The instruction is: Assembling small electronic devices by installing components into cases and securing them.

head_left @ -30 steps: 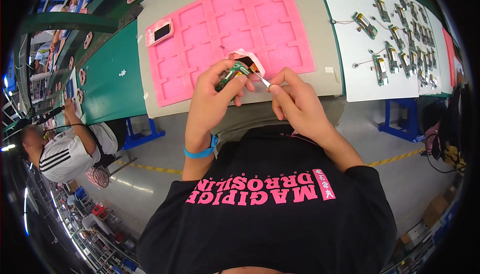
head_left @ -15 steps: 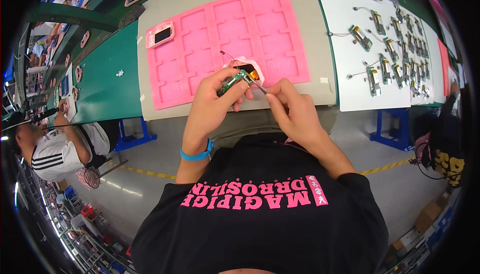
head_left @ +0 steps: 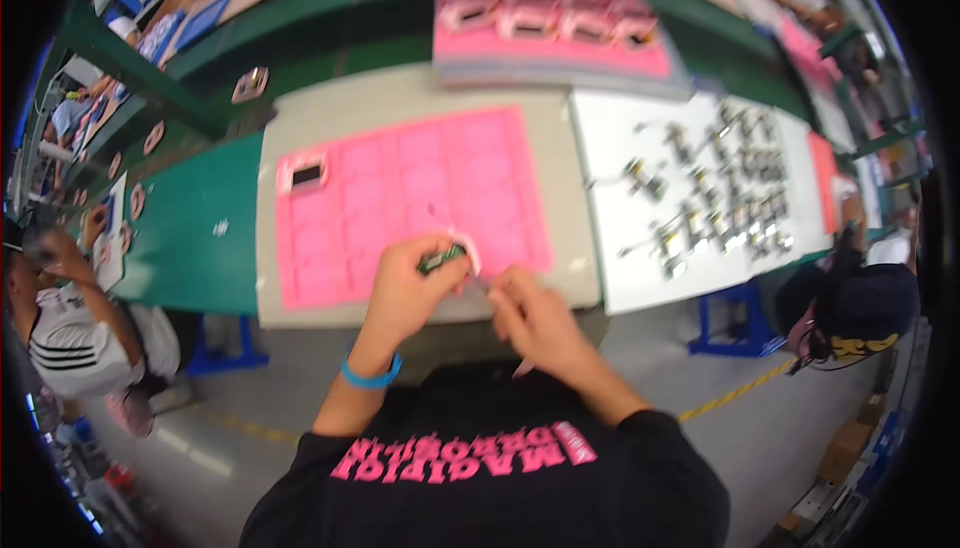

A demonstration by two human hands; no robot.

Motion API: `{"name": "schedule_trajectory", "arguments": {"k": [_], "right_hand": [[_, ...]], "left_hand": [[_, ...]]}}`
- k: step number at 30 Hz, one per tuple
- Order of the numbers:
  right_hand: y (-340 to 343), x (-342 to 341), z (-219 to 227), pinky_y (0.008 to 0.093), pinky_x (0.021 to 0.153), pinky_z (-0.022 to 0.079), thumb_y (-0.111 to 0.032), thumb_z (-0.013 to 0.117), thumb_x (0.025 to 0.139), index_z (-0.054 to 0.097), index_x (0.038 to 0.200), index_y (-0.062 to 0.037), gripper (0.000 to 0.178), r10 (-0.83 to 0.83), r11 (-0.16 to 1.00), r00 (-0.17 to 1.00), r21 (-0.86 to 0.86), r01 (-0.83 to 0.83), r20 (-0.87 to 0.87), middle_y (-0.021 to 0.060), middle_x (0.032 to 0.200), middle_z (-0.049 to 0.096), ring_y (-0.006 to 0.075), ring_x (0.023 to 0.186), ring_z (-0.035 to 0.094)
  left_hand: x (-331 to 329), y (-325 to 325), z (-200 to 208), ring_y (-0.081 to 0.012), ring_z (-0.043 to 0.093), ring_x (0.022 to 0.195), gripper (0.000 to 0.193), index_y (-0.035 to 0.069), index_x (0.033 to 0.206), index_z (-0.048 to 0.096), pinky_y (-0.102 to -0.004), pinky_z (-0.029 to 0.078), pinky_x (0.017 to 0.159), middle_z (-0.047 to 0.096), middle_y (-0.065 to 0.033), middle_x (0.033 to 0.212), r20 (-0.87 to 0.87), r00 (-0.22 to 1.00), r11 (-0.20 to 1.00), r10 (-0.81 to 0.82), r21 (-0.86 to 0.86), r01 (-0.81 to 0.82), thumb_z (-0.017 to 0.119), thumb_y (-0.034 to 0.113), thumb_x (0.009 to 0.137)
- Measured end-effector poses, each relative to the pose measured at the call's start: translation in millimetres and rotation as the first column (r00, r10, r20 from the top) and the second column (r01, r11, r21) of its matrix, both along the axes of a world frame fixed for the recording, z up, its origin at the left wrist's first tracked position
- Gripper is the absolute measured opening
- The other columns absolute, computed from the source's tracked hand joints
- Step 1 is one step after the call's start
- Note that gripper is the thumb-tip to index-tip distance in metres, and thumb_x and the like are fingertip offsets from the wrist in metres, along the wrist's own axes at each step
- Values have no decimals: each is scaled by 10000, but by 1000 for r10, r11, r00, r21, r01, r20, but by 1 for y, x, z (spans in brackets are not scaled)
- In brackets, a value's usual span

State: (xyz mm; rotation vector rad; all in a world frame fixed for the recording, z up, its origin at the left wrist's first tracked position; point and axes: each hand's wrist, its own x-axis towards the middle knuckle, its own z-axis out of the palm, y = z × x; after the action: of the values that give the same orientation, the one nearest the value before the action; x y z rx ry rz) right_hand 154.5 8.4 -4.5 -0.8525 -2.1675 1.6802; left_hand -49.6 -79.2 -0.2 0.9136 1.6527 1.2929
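Observation:
Over the near edge of a pink foam tray (head_left: 318,238), my left hand (head_left: 405,293) is closed on a green circuit board (head_left: 440,259). A pale pink casing (head_left: 468,246) shows just beyond the board; blur hides how the two are joined. My right hand (head_left: 535,320) pinches a thin metal tool that looks like tweezers (head_left: 481,284), its tip pointing at the board. A dark wire rises from around the board. In the tray's far left pocket lies a pink device with a dark screen (head_left: 304,176).
To the right, a white sheet (head_left: 620,278) carries rows of circuit boards with wires (head_left: 700,188). Beyond the table stands a stack of pink trays (head_left: 550,53) holding devices. A green mat (head_left: 200,248) lies left. Co-workers sit at both sides, one in a white shirt (head_left: 75,338).
The view has tilted up and shifted, bringing the stacked trays at the back into sight. My hands still hold the board and the tool close together.

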Motion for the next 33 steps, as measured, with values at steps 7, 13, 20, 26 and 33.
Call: {"name": "schedule_trajectory", "arguments": {"k": [7,13,20,26,33], "right_hand": [[27,13,26,334,614,483,-99,670,1022,667,1292,-64,273,-95,952,994,287,105,-49,38,767,671,193,645,611],[39,-15,-9,349,608,471,-140,771,945,695,1316,-85,383,49,887,993,461,7,-108,38,775,677,218,637,610],[48,-25,-4,359,600,469,-152,807,877,743,1162,-56,307,-55,824,997,566,17,51,44,736,672,219,600,595],[49,-36,14,342,582,418,-109,804,880,715,1077,-26,231,-56,919,988,395,-6,146,48,686,626,192,580,522],[48,-37,21,298,575,376,-87,810,887,702,1044,-5,207,-63,929,980,369,-11,187,29,684,593,138,594,460]], "left_hand": [[0,26,43,-126,607,591,294,28,1203,747,-230,444,512,734,-57,760,151,983,978,-105,-162,129,660,262,1048],[-1,22,34,-150,633,600,396,43,1364,708,-242,469,514,767,-104,834,338,936,979,-99,-134,152,607,300,1080],[-25,-2,0,-280,699,1111,577,69,1472,630,-376,563,978,742,-123,1268,-640,767,970,52,215,114,707,100,901],[-19,17,-16,-300,635,1238,612,81,1410,662,-406,517,1059,672,-73,1410,-614,789,965,-27,191,182,826,146,824],[-22,16,-23,-260,640,1175,590,82,1341,699,-379,524,1017,690,-49,1305,-624,781,965,7,210,159,867,130,778]]}}
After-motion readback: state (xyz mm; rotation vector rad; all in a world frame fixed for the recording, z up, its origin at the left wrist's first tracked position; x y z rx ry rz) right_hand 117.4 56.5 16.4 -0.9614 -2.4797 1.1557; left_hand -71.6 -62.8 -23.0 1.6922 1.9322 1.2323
